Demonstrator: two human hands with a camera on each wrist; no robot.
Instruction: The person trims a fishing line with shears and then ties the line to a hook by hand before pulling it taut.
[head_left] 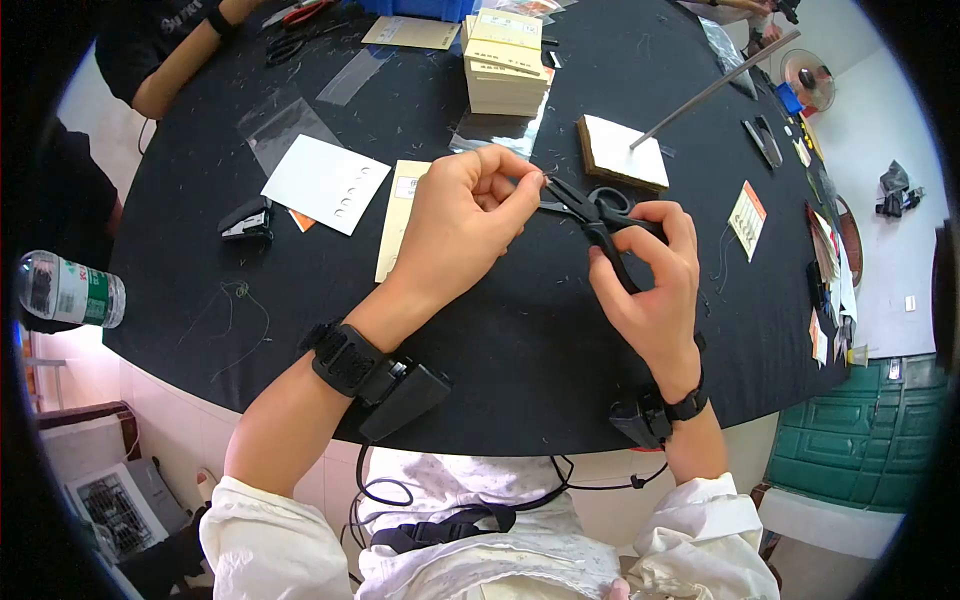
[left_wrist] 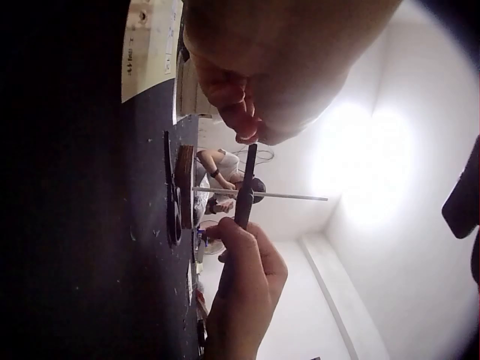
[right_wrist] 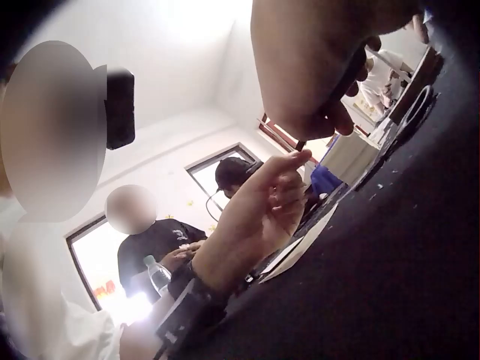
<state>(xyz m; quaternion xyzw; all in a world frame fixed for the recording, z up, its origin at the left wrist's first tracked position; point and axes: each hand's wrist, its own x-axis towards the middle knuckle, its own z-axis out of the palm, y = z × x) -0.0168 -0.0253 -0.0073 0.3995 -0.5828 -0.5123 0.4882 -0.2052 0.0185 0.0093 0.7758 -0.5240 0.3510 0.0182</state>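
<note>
Black cloth [head_left: 480, 350] is spread over a round-edged table, and loose thread ends are scattered across it. A pair of black-handled pliers [head_left: 601, 236] is held above the cloth by the right hand [head_left: 655, 285], the fingers curled about the handles, which are parted. At the tip of the pliers, a tiny item [head_left: 547, 178] is pinched between thumb and index finger of the left hand [head_left: 465, 205]; what it is cannot be told at this size. Just beyond the grip, scissors [head_left: 556, 208] are laid on the cloth. Farther beyond, a cardboard block [head_left: 622, 150] is seen with a slim rod [head_left: 715, 90] standing slantwise from it, and beside that a stack of printed cards [head_left: 503, 95] is piled. To the left of the grip, a beige card [head_left: 397, 225] is partly covered by the left hand; past it are a white card with a row of cut holes [head_left: 325, 185] and a black stapler [head_left: 246, 222]. To the right of the grip, a printed tag [head_left: 747, 222] is placed.
</note>
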